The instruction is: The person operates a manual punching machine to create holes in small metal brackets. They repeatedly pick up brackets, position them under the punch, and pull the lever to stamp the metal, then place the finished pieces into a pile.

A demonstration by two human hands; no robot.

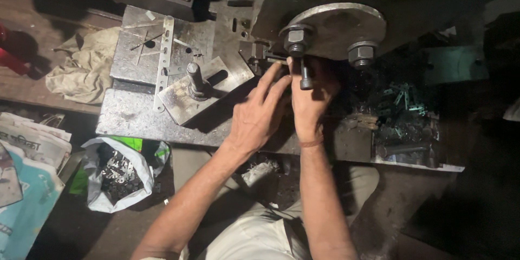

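Left hand [259, 114] lies with its fingers spread and loose, grasping nothing, its fingertips reaching to the dark gap under the round steel disc [337, 27] of the press. Taking this disc as the landmark and going from the left: far to the left of it and lower, a pile of newspapers [27, 146] lies on the floor, and next to it an open plastic bag [116, 176] holds small metal pieces. Left of the disc, at about the same height, a crumpled cloth [84, 70] rests on the wooden bench. Nearer to the disc, on the grey steel plate [135, 114], a square block with an upright pin [195, 81] stands, and a thin perforated strip [163, 59] lies just beside it. Right hand [311, 97] is directly below the disc, fingers closed around a small dark bolt-like tool [305, 76], which stands upright under the left big nut [296, 37]. A second nut [362, 53] sits at the disc's right edge. Right of the disc and lower, a heap of small stamped metal parts [406, 114] lies in shadow.
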